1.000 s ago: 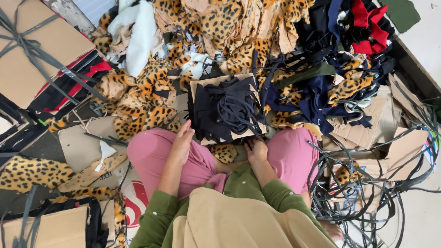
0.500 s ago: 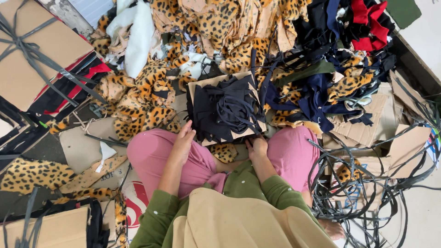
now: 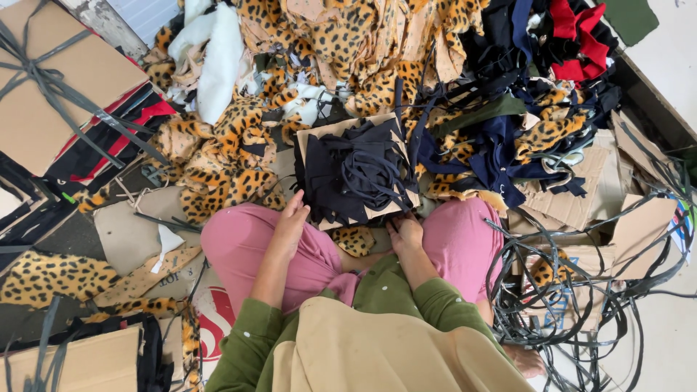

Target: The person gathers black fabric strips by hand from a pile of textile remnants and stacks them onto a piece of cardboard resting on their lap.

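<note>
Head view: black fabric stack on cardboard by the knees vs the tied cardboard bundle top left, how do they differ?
The black fabric stack lies loose on its cardboard; the tied cardboard bundle is bound by crossed grey straps. The stack shows dark cloth on top; the bundle shows bare brown board. Left hand and right hand touch the stack only. Both sit among scraps.

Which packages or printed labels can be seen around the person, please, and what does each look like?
Strapped box: top left, flat brown cardboard crossed by grey bands.
Printed sheet: beside the left knee, white with a red mark.
Printed cardboard: right edge, multicoloured corner.
Second box: bottom left, brown, partly cut off.
</note>
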